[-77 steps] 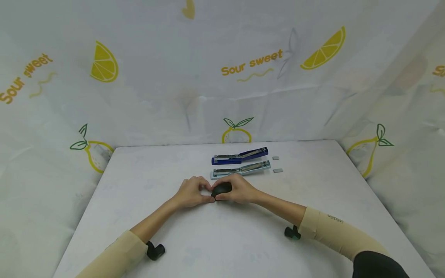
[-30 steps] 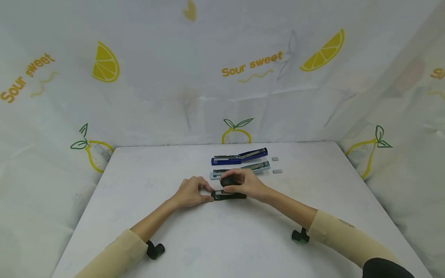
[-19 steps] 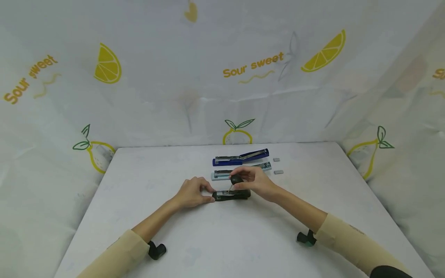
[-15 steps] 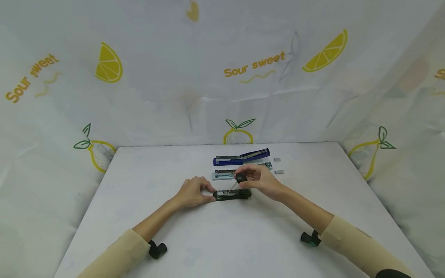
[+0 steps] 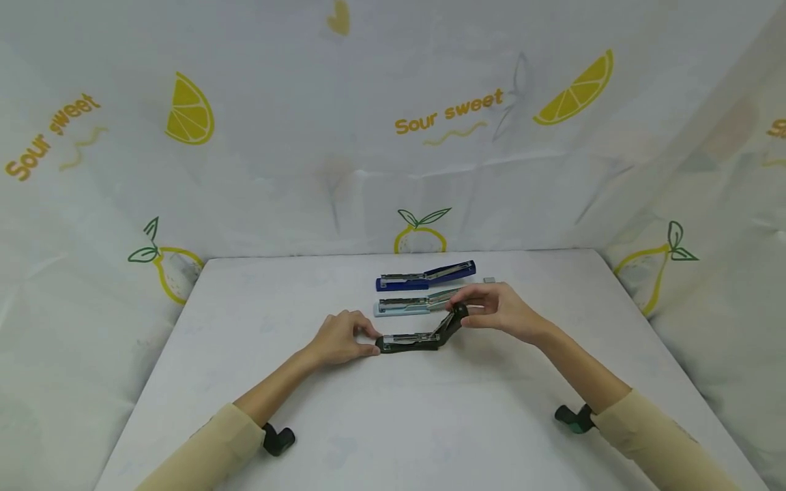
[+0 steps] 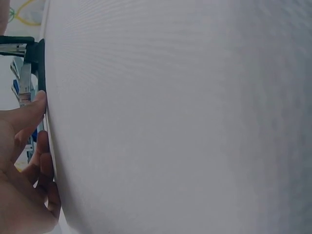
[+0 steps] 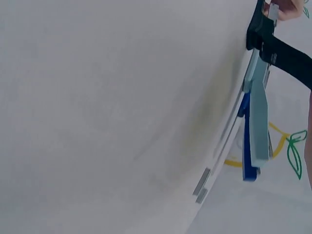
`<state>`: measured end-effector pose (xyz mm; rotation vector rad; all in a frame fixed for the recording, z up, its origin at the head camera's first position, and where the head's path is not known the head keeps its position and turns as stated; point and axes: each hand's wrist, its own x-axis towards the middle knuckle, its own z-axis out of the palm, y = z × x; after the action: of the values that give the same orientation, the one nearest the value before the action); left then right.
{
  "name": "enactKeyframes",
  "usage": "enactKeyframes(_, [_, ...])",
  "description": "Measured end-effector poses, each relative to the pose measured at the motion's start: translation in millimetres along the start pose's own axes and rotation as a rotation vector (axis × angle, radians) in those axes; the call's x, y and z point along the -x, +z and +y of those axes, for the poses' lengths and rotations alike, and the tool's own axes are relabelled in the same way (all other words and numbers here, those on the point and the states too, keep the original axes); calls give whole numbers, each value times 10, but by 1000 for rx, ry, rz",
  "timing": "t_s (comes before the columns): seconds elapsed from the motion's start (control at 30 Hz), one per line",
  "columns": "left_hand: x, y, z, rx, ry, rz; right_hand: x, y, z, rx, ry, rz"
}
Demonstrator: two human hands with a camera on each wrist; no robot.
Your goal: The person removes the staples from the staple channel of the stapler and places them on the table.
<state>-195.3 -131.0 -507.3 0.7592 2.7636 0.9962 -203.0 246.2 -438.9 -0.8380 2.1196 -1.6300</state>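
Observation:
A black stapler (image 5: 410, 345) stands on the white table, its top arm swung up to the right and its metal channel bared. My left hand (image 5: 336, 339) pinches the left end of its base between thumb and fingers. At the raised end of the top arm, my right hand (image 5: 500, 315) grips the tip. The left wrist view has the left hand (image 6: 19, 156) low beside the stapler (image 6: 41, 68). In the right wrist view the stapler's raised arm (image 7: 287, 56) crosses the upper right, and the right hand is mostly out of frame.
Behind the black stapler lie a light blue stapler (image 5: 402, 308) and a dark blue stapler (image 5: 402, 284), both unfolded. Two grey staple strips, a nearer one (image 7: 201, 181) and a farther one (image 7: 202, 196), lie to the right; my right hand hides one in the head view.
My right hand has moved right and up from the stapler's left end, swinging the top arm open. My left hand has stayed on the base's left end.

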Motion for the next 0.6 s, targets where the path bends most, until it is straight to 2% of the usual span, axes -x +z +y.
enactKeyframes(0.1, [2,2,-8,1,1,1,77,-142,33,27,12,-17])
enactKeyframes(0.27, [2,9,-13,-1,-1,-1,223,-321,117,50,78,-17])
enactKeyframes(0.43, [1,13,-8,0,-3,-5,325,-398,190,98,125,-36])
enactKeyframes(0.6, [-16,8,3,-3,-9,-14,348,-438,228,112,142,-65])
